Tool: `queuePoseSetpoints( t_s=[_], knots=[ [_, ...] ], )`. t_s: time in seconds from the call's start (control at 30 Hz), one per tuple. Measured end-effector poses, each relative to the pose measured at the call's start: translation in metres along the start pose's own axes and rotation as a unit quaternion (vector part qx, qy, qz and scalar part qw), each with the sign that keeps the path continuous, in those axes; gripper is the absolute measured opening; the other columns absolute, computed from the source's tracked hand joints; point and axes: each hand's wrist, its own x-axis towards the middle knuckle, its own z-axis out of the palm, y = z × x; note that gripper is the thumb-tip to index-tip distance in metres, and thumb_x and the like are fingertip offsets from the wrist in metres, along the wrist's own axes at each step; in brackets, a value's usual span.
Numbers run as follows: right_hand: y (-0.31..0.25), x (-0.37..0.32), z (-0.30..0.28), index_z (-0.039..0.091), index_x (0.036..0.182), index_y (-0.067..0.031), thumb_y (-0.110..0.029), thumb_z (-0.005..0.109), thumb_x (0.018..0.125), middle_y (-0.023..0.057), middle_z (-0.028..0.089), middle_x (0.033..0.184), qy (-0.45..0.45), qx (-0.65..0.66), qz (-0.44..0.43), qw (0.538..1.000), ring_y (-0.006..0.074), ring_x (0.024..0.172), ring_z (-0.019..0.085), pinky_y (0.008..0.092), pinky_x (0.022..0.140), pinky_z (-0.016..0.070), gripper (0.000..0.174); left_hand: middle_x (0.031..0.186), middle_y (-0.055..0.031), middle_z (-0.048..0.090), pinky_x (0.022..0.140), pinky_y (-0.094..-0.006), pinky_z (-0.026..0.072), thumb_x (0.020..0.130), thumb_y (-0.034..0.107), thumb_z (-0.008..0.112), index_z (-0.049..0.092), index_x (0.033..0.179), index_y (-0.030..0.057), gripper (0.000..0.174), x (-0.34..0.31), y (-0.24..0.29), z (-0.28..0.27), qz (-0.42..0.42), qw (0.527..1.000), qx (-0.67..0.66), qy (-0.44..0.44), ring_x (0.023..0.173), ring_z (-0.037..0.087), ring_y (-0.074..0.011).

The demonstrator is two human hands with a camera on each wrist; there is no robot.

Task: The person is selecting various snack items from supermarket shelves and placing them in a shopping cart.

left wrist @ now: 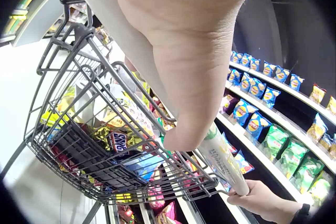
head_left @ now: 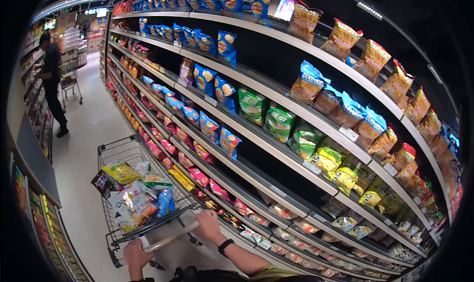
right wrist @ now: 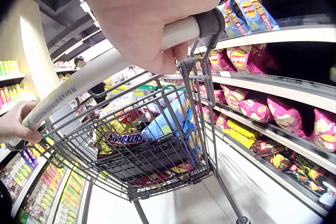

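A wire shopping cart (head_left: 118, 143) stands in a store aisle just ahead of me, loaded with snack bags (head_left: 136, 203) and a Snickers pack (right wrist: 125, 139). My left hand (head_left: 137, 255) grips the left end of the pale cart handle (head_left: 170, 238). My right hand (head_left: 208, 225), with a dark watch (head_left: 225, 246) on its wrist, grips the right end. In the left wrist view the left hand (left wrist: 178, 50) wraps the handle (left wrist: 220, 155), and the right hand (left wrist: 257, 199) holds its far end. The right wrist view shows the right hand (right wrist: 152, 19) closed round the bar.
Tall shelves of chip bags (head_left: 276, 119) run close along the cart's right side. Lower shelving (head_left: 34, 208) lines the left. A pale aisle floor (head_left: 81, 134) stretches ahead. Far down it, a person in black (head_left: 52, 79) stands beside another cart (head_left: 70, 84).
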Motion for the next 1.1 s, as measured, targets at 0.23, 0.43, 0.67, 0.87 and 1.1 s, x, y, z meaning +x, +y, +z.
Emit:
queuePoseSetpoints(
  t_s=[0.23,0.43,0.67,0.87,1.1],
  knots=[
    [-0.036,0.036,0.016,0.061,0.095,-0.0103,-0.009,0.068,0.071,0.0074,0.059,0.095,0.013,0.006,-0.019,1.0,0.0268,0.109,0.057,0.043,0.1,0.0387,0.025,0.063,-0.0114,0.054,0.056,-0.0461,0.0449,0.05,0.029,0.083,0.049,0.063,0.0103,0.041,0.036,-0.045,-0.012,0.015,1.0,0.0,0.023,0.063,0.057,-0.0358],
    [-0.058,0.056,0.037,0.061,0.095,-0.0099,-0.008,0.066,0.071,0.0083,0.059,0.096,0.003,-0.009,0.001,1.0,0.0278,0.111,0.056,0.0432,0.101,0.0379,0.025,0.064,-0.0111,0.058,0.058,-0.0448,0.0476,0.052,0.032,0.083,0.052,0.065,0.0105,0.04,0.06,-0.08,-0.019,0.004,0.999,0.015,-0.029,0.063,0.061,-0.0352],
    [-0.062,0.088,0.044,0.062,0.095,-0.0111,-0.008,0.065,0.07,0.0079,0.058,0.097,0.005,-0.015,0.006,1.0,0.0284,0.112,0.055,0.0437,0.1,0.0378,0.025,0.066,-0.0107,0.062,0.061,-0.0446,0.0508,0.053,0.034,0.084,0.057,0.069,0.0106,0.039,0.083,-0.087,-0.012,-0.015,0.998,0.026,-0.049,0.065,0.064,-0.0336],
    [-0.038,0.123,0.053,0.064,0.098,-0.0115,-0.007,0.067,0.07,0.0082,0.058,0.1,-0.008,-0.016,0.015,1.0,0.0289,0.113,0.054,0.043,0.102,0.0378,0.029,0.07,-0.0116,0.067,0.066,-0.0428,0.0541,0.066,0.035,0.084,0.064,0.079,0.0094,0.035,0.11,-0.065,-0.017,-0.008,0.994,0.026,-0.101,0.07,0.069,-0.0311],
    [-0.011,0.153,0.049,0.062,0.1,-0.0093,-0.006,0.068,0.067,0.0099,0.058,0.101,-0.007,0.014,-0.002,1.0,0.0289,0.114,0.054,0.043,0.103,0.0379,0.034,0.092,-0.0224,0.071,0.079,-0.0506,0.0544,0.077,0.043,0.073,0.067,0.098,0.0038,0.045,0.138,-0.02,-0.032,-0.062,0.976,0.015,-0.207,0.091,0.068,-0.0418]
  ],
)
